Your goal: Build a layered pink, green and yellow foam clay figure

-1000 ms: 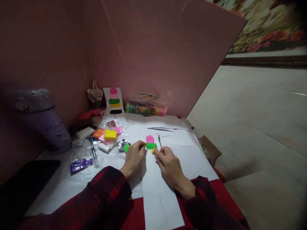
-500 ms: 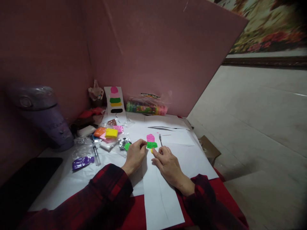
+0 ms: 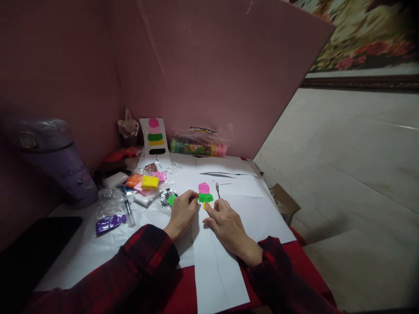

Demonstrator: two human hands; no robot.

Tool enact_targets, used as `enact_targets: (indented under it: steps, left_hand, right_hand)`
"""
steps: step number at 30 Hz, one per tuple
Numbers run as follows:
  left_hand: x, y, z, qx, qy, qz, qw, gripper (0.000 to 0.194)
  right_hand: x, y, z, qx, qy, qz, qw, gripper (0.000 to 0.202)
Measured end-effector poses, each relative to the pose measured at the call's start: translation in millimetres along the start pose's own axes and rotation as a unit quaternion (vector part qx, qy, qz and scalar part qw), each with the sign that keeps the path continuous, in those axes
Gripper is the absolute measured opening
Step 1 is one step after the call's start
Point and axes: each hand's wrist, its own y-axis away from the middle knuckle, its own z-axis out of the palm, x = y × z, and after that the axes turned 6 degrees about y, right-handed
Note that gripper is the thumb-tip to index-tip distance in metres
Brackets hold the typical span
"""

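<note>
A paper strip (image 3: 218, 270) lies lengthwise before me, bearing a textured pink clay patch (image 3: 204, 188) with a green clay band (image 3: 205, 197) directly below it. Under the band sits a small yellow clay piece (image 3: 205, 205), pressed by the index fingertip of my right hand (image 3: 227, 224); that hand's thumb is held apart and grips nothing. My left hand (image 3: 181, 213) has its thumb and index finger pinched together at the strip's left edge, beside the green band. What lies between those fingertips is hidden. A small fork (image 3: 217, 188) rests just beyond my right knuckles.
Left are bagged clay packs, including yellow (image 3: 150, 182) and purple (image 3: 110, 224), a capped pen-like tube (image 3: 129, 213) and a purple bottle (image 3: 65, 163). A card with coloured bands (image 3: 155, 144) leans at the back beside a bagged colourful pack (image 3: 198, 147). A thin stick (image 3: 225, 184) lies near the fork.
The yellow clay shows wider and flatter beneath my right index finger, which has straightened slightly over it. My left hand keeps its pinch. The whole view has shifted a little.
</note>
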Motion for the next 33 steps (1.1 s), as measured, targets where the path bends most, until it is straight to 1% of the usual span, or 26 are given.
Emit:
enact_targets:
  steps: [5,11,15,21,23,25,27,28,29,30,31,33]
  left_hand:
    - [0,0,0.5,0.0,0.005,-0.001,1.0,0.017]
    - [-1,0,0.6,-0.002,0.004,-0.007,1.0,0.018]
    - [-1,0,0.5,-0.002,0.003,-0.007,1.0,0.018]
    - [2,0,-0.5,-0.009,-0.041,0.0,0.999,0.018]
    - [2,0,-0.8,-0.011,-0.05,0.001,0.999,0.017]
    - [1,-1,-1.0,-0.01,-0.05,0.002,0.999,0.016]
    - [1,-1,-1.3,-0.01,-0.046,0.003,0.999,0.016]
    - [1,-1,-1.4,-0.01,-0.044,0.002,0.999,0.017]
    - [1,-1,-1.5,-0.01,-0.041,0.002,0.999,0.018]
    - [1,-1,-1.6,-0.009,-0.038,0.001,0.999,0.019]
    - [2,-1,-1.6,-0.008,-0.032,0.001,0.999,0.02]
    - [2,-1,-1.4,-0.006,-0.023,0.0,1.0,0.02]
  right_hand:
    - [-1,-1,-1,0.007,0.002,0.005,1.0,0.027]
    - [-2,-2,-2,-0.004,0.007,0.007,1.0,0.027]
    - [-2,-2,-2,0.004,0.0,0.003,1.0,0.023]
    - [-2,0,2,0.025,-0.015,0.001,1.0,0.028]
    - [1,1,3,0.051,-0.037,0.004,0.998,0.027]
    - [6,1,4,0.104,-0.064,0.026,0.992,0.031]
    - [13,0,4,0.178,-0.093,0.082,0.976,0.033]
    - [16,-1,4,0.205,-0.099,0.12,0.966,0.033]
    - [19,-2,3,0.216,-0.094,0.147,0.961,0.032]
    - [21,-3,3,0.207,-0.086,0.163,0.961,0.029]
    - [22,-3,3,0.185,-0.074,0.177,0.964,0.025]
    - [23,-3,3,0.117,-0.047,0.183,0.975,0.018]
